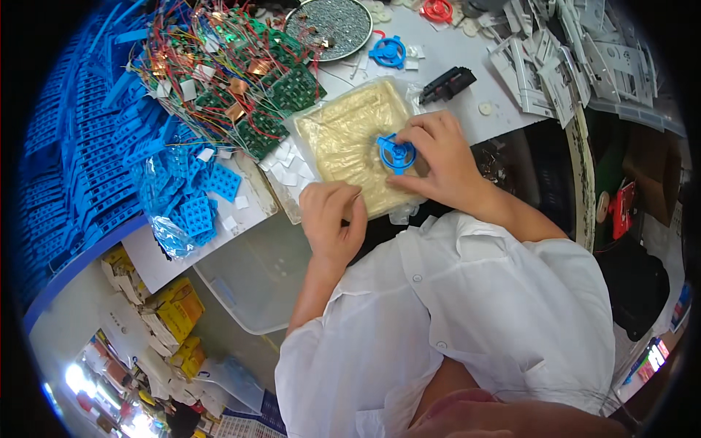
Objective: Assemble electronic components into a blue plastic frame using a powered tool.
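Observation:
A square yellowish pad (343, 139) under crinkled clear film lies at the table's near edge. Over its right side, my right hand (449, 164) grips a blue round plastic part (397, 155) with spokes, thumb and fingers at its rim. My left hand (332, 219) rests at the pad's near left corner. Its fingers are curled in toward the thumb, and whatever they pinch is too small or hidden to tell. Beyond the pad lies a similar blue wheel-shaped part (388, 52), and a black plastic piece (447, 85) sits to its right.
Green circuit boards (296, 91) with tangled wires are heaped behind left, beside a large pile of blue plastic parts (102, 160). A round tray (328, 28) holds small metal bits. White plastic pieces (537, 73) stack at the right. Below the table edge sits a clear bin (252, 281).

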`<move>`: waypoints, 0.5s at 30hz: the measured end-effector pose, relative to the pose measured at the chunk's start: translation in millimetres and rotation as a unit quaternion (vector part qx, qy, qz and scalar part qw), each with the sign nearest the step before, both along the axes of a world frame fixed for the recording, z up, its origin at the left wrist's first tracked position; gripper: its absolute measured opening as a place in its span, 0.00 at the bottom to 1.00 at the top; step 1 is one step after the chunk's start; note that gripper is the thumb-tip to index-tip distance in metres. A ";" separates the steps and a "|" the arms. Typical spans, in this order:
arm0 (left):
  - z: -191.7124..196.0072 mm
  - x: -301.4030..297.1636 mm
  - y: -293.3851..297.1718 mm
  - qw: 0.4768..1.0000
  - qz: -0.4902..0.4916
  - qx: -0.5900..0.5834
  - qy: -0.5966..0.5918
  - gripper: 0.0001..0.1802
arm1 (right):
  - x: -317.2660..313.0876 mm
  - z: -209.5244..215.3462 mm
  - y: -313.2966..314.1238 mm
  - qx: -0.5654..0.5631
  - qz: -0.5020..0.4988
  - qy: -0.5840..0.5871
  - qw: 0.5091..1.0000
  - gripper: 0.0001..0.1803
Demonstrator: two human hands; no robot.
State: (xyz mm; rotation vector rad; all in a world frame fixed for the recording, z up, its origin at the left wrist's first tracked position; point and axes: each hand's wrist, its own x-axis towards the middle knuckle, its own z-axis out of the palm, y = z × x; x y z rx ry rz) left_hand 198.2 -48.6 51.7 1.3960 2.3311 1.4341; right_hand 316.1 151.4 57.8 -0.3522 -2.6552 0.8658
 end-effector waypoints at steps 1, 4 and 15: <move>-0.8 0.2 5.1 0.999 -0.024 -0.008 0.021 0.12 | -2.0 -2.4 -3.7 0.013 -0.013 -0.005 1.000 0.30; -5.6 -0.7 17.2 0.998 -0.049 -0.026 0.040 0.13 | -5.0 -7.6 -9.6 0.039 -0.041 -0.014 0.998 0.29; 2.0 -10.7 39.2 0.982 -0.126 -0.102 0.096 0.18 | -25.4 -17.1 22.0 0.074 0.067 0.028 0.995 0.10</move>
